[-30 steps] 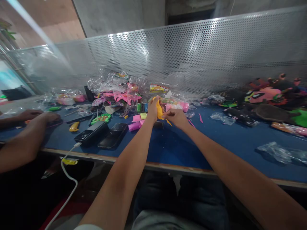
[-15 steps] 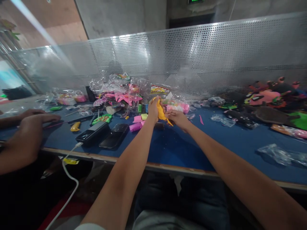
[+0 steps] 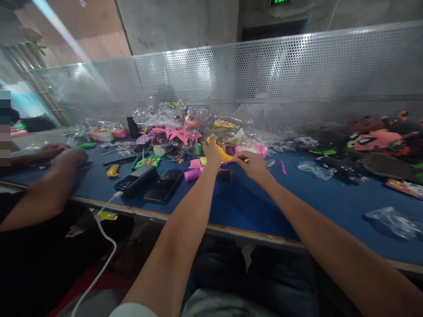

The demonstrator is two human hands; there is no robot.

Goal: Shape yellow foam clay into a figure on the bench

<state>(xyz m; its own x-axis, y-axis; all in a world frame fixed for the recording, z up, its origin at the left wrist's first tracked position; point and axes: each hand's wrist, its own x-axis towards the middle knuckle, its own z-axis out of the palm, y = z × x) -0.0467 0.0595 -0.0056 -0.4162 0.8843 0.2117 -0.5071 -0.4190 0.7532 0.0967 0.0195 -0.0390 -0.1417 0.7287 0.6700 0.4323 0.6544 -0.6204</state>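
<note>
My left hand (image 3: 212,150) is closed around a stretched lump of yellow-orange modelling clay (image 3: 224,156) above the blue table. My right hand (image 3: 253,165) pinches the clay's thin right end, with a bit of yellow showing at its fingertips. A thin pinkish strip shows under the right hand; whether that hand holds it I cannot tell. Just left of my left hand lie pink and purple clay rolls (image 3: 194,174) with a yellow one. A dark roll (image 3: 225,175) rests below the clay.
A phone (image 3: 164,185) and a cabled power bank (image 3: 137,181) lie to the left. Behind are plastic-wrapped pink pieces (image 3: 180,134) and a perforated metal screen (image 3: 211,83). Dark and pink clay-covered shapes (image 3: 376,141) pile at right, near crumpled plastic (image 3: 393,220). Another person's hand (image 3: 74,156) works at far left.
The view has swung slightly left. My right hand has drawn a little away from the left, and the clay between them now extends more sideways. The pinkish strip has appeared under my right hand.
</note>
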